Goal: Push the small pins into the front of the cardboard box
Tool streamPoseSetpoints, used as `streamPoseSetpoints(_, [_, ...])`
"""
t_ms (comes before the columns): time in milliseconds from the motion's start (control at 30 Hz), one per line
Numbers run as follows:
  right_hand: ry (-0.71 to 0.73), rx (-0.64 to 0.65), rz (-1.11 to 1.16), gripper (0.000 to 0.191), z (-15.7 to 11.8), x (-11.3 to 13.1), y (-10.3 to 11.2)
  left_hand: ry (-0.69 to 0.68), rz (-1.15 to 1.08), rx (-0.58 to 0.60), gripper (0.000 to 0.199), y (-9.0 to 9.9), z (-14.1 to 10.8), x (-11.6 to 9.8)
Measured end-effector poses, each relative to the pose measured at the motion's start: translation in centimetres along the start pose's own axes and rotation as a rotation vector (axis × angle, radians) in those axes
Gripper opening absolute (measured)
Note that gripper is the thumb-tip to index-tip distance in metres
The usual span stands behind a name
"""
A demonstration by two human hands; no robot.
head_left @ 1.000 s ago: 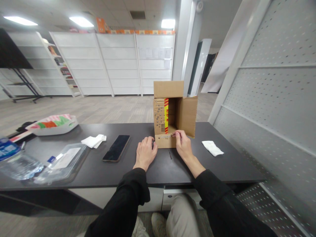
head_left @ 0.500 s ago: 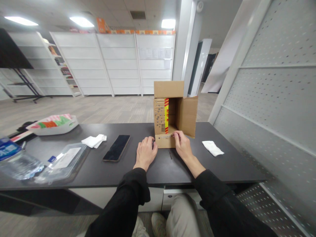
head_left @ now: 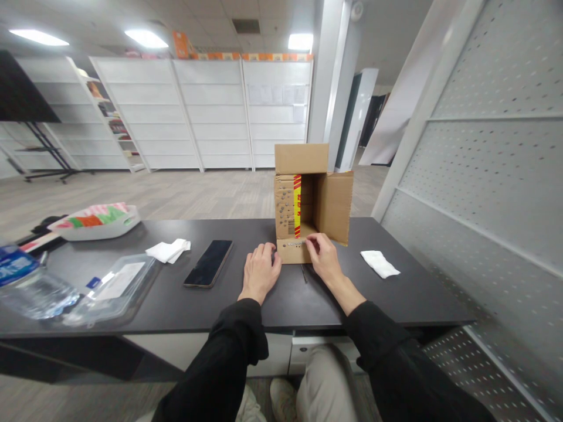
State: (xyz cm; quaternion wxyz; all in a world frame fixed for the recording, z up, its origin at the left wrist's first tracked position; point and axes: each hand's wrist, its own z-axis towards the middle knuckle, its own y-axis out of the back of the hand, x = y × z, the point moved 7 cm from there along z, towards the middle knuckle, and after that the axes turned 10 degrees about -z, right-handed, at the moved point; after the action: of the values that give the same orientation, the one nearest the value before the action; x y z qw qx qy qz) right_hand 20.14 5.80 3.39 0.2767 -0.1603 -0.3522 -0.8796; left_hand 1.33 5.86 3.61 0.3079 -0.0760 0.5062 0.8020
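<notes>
I count one cardboard box point(head_left: 336, 205), open towards me, upright on the smooth dark table point(head_left: 171, 310); one thin dark rod point(head_left: 304, 274) before it. Left hand point(head_left: 260, 266): fingers curled beside the lower flap point(head_left: 292, 254). Right hand point(head_left: 324, 258): fingertips narrowed, covering the flap's right end; I cannot tell whether either holds anything. Small pale bits point(head_left: 295, 244) line that flap; round grey studs point(head_left: 282, 205) dot the left one beside yellow-red tape point(head_left: 297, 206). Around: one glossy phone point(head_left: 208, 263), two white tissues point(head_left: 379, 264), one clear bottle point(head_left: 37, 293), one transparent plastic case point(head_left: 116, 287), one white tray point(head_left: 103, 232).
</notes>
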Motion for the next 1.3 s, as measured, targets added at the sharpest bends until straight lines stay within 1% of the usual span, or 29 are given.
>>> streamPoseSetpoints(233, [-0.036, 0.071, -0.094, 0.018, -0.1, -0.5, -0.5, 0.003, -0.006, 0.008, 0.016, 0.0, 0.1, 0.0])
streamPoseSetpoints(333, [-0.038, 0.07, -0.121, 0.019, -0.2, -0.3, -0.4, 0.002, -0.008, 0.004, 0.016, 0.0, 0.0, -0.1])
streamPoseSetpoints(533, [0.004, 0.043, -0.134, 0.019, -0.3, 0.5, 0.2, 0.001, -0.008, 0.001, 0.017, -0.1, 0.1, 0.0])
streamPoseSetpoints(700, [-0.031, 0.084, -0.194, 0.017, -0.5, 0.1, -0.1, 0.001, -0.011, -0.001, 0.016, -0.1, 0.1, 0.0])
streamPoseSetpoints(967, [-0.045, 0.099, -0.195, 0.017, -0.5, -0.1, -0.1, 0.0, -0.013, -0.001, 0.016, -0.1, 0.0, 0.0])
streamPoseSetpoints(1167, [0.023, 0.119, -0.122, 0.016, -0.7, 0.4, 0.1, 0.002, -0.007, 0.004, 0.016, -0.1, 0.0, 0.1])
streamPoseSetpoints(1233, [0.058, 0.149, -0.108, 0.018, -0.8, 0.9, 0.3, -0.001, -0.001, 0.004, 0.016, -0.1, 0.0, 0.1])
streamPoseSetpoints(1300, [0.103, 0.206, -0.106, 0.019, -1.0, 1.4, 0.3, -0.005, 0.005, 0.003, 0.016, -0.1, 0.0, 0.0])
